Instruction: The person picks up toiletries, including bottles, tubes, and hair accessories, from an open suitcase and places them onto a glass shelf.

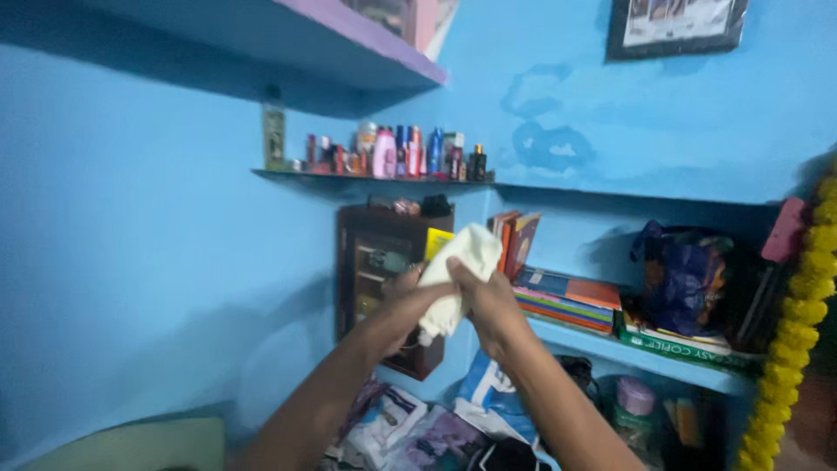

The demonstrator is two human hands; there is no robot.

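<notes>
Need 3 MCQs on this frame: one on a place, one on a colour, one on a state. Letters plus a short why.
1. Where does the row of small bottles stand?
A. on the narrow wall shelf above the dark cabinet
B. on the floor
C. on the stack of books

2. What colour is the cloth held in the hands?
A. red
B. cream white
C. black

3. How do the hands hold the cloth?
A. one hand only, the other hanging down
B. neither hand touches it
C. both hands are closed on it, raised in front of the shelves

Answers:
1 A: the bottles line the shelf above the dark cabinet.
2 B: the fabric is pale cream.
3 C: the left hand and right hand both grip it.
</notes>
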